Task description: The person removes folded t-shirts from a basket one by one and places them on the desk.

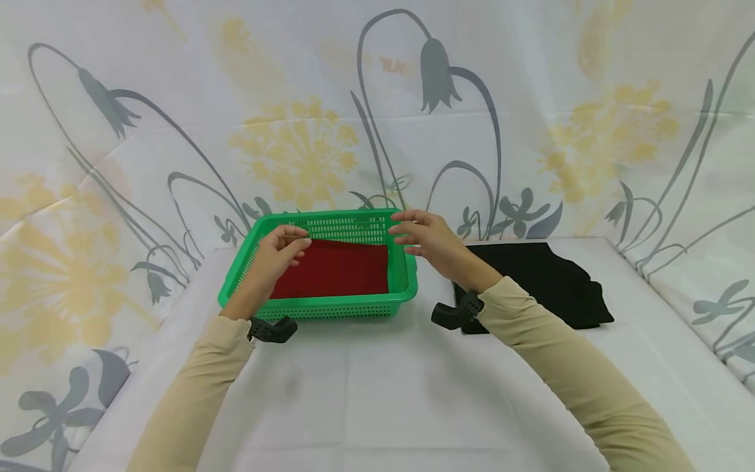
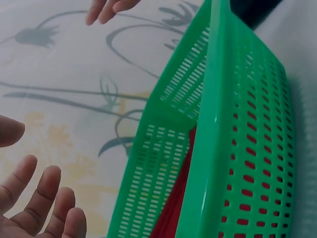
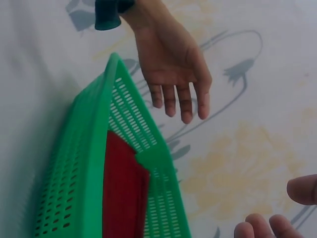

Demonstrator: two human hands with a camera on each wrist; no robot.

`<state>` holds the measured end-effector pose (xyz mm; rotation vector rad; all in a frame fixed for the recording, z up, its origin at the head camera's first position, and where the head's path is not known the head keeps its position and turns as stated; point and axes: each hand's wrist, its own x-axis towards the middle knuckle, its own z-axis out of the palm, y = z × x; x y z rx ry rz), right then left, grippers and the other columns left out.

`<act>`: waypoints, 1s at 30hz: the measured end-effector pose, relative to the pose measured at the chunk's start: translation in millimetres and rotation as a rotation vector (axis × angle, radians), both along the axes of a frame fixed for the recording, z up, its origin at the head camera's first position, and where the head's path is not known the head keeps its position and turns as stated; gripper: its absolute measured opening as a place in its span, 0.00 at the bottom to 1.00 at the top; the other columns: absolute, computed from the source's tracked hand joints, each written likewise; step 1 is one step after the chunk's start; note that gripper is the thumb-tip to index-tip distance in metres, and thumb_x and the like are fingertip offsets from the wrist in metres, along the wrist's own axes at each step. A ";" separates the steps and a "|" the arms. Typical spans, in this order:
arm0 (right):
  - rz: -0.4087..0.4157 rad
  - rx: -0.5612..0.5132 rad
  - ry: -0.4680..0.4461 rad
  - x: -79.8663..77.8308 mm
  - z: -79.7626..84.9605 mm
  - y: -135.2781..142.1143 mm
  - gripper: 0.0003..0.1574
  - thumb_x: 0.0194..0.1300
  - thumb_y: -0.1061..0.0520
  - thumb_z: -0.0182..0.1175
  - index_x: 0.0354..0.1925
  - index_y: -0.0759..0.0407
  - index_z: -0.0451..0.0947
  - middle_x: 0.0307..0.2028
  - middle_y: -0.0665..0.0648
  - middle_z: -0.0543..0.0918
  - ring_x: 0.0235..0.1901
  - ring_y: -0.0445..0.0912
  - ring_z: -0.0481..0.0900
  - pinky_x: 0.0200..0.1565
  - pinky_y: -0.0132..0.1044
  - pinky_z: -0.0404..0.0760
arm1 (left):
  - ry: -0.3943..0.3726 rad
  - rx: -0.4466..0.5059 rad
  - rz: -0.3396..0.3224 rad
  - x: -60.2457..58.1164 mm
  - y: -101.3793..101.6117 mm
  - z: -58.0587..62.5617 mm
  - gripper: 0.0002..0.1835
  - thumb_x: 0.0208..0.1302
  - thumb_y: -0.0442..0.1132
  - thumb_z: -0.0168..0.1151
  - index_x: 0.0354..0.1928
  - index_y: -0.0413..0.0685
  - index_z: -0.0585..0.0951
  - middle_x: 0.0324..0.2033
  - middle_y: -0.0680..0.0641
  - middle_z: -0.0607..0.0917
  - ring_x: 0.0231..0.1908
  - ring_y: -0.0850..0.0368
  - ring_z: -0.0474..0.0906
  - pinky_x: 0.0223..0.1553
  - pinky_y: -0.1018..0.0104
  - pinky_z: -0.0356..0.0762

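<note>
A folded dark red cloth [image 1: 336, 269] lies flat inside a green plastic basket [image 1: 330, 303] with slotted sides. Above the basket's left part hovers my left hand [image 1: 276, 255], its fingers loosely bent and holding nothing. My right hand [image 1: 433, 244] is raised over the basket's right end, fingers spread and relaxed, nothing in them. In the right wrist view the left hand [image 3: 171, 64] shows a bare palm, apart from the basket rim. The left wrist view shows the red cloth [image 2: 176, 203] low within the basket.
To the right of the basket lies a black folded cloth [image 1: 537, 278], partly behind the right forearm. A white sheet [image 1: 377, 393] covers the table, and a flower-patterned curtain [image 1: 307, 78] hangs behind. Each wrist wears a black camera strap.
</note>
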<state>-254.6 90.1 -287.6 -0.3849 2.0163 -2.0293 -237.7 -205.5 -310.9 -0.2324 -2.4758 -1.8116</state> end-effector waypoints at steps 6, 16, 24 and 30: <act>-0.006 0.010 -0.023 -8.0 -8.0 -9.5 0.24 0.72 0.59 0.54 0.63 0.65 0.66 0.67 0.59 0.62 0.56 0.58 0.71 0.53 0.43 0.72 | -0.041 0.066 0.005 -7.9 -9.0 0.2 0.18 0.71 0.43 0.57 0.56 0.40 0.71 0.44 0.47 0.75 0.40 0.58 0.73 0.46 0.66 0.73; -0.041 0.075 -0.051 -26.3 -20.0 -29.5 0.26 0.70 0.59 0.56 0.64 0.63 0.68 0.63 0.63 0.69 0.56 0.56 0.72 0.60 0.47 0.69 | -0.139 0.126 -0.015 -28.3 -20.8 3.4 0.12 0.71 0.41 0.55 0.52 0.46 0.71 0.45 0.48 0.75 0.39 0.56 0.74 0.45 0.67 0.73; -0.077 0.091 -0.077 -37.9 -27.2 -39.6 0.25 0.70 0.59 0.57 0.63 0.62 0.69 0.59 0.61 0.72 0.58 0.57 0.72 0.59 0.48 0.69 | -0.159 0.092 -0.008 -44.2 -22.0 9.1 0.17 0.72 0.43 0.55 0.57 0.44 0.69 0.51 0.45 0.72 0.41 0.56 0.74 0.46 0.65 0.72; -0.099 0.124 -0.117 -44.2 -33.1 -47.0 0.26 0.69 0.58 0.59 0.63 0.59 0.70 0.59 0.59 0.73 0.58 0.56 0.71 0.55 0.44 0.73 | -0.190 0.080 0.023 -52.6 -25.7 6.6 0.24 0.72 0.42 0.54 0.63 0.38 0.65 0.52 0.44 0.71 0.45 0.53 0.72 0.48 0.63 0.70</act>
